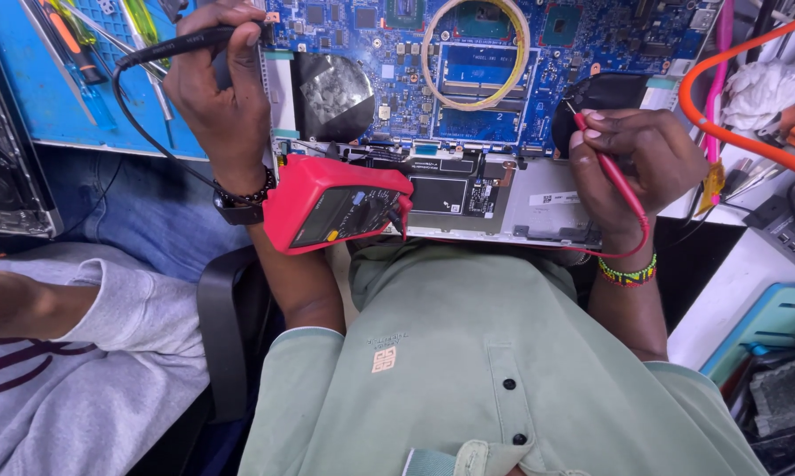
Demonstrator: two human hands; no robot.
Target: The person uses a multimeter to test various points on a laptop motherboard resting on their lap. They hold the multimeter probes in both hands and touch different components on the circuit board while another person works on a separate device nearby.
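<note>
At the left edge of the workbench, a blue mat (36, 97) carries a few screwdrivers with orange and yellow-green handles (75, 48), and a dark opened device (5, 176) lies below them. A co-worker's arm in a grey sleeve (106, 317) rests at the lower left, apart from the work.

Further right, the person's left hand (221, 88) hovers over the left edge of a blue laptop circuit board (503, 62), its fingers clamped together around a slim black test probe (181, 42) whose black lead (128, 115) loops down past the wrist. A dark beaded bracelet and a black watch band (238, 201) circle that wrist.

Just beside the wrist, a red handheld multimeter with a grey display (335, 203) leans against the near edge of the board, over the silver laptop chassis (538, 207). A ring of yellowish tape (432, 62) lies on the board around the memory slots.

Toward the right side of the board, the right hand (635, 163) pinches a thin red test probe (604, 163), fingers closed on it, the tip touching down beside a black round part (604, 88). A bright beaded bracelet (628, 273) sits on that wrist. At the right edge, an orange cable (724, 132) curves past a crumpled white cloth (763, 92).
</note>
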